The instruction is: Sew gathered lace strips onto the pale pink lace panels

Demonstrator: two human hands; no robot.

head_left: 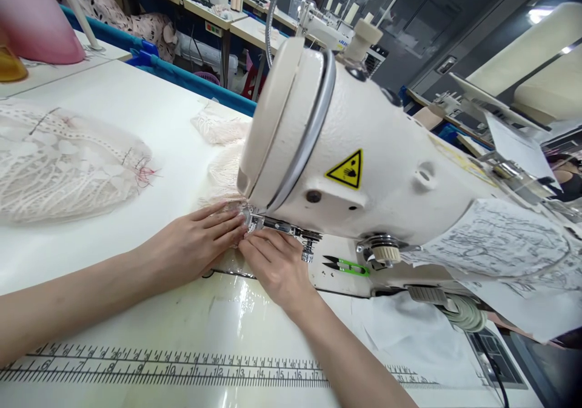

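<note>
A white sewing machine (386, 147) leans across the view, its head above both hands. Pale lace fabric (225, 168) runs behind and under the machine's needle area. My left hand (195, 244) lies flat with fingers stretched over the lace, just left of the presser foot (254, 221). In front of the foot, my right hand (277, 265) has its fingers bent and pressed together at the fabric's near edge; its fingertips are partly hidden. Green-handled thread snips (348, 265) rest on the machine bed, right of my right hand.
Another lace piece (68, 165) with red thread ends lies on the left of the white table (173, 329). A printed ruler (182, 368) runs along the front. White cloth (418, 335) and patterned paper (500, 244) are at right. Other machines (318, 23) stand behind.
</note>
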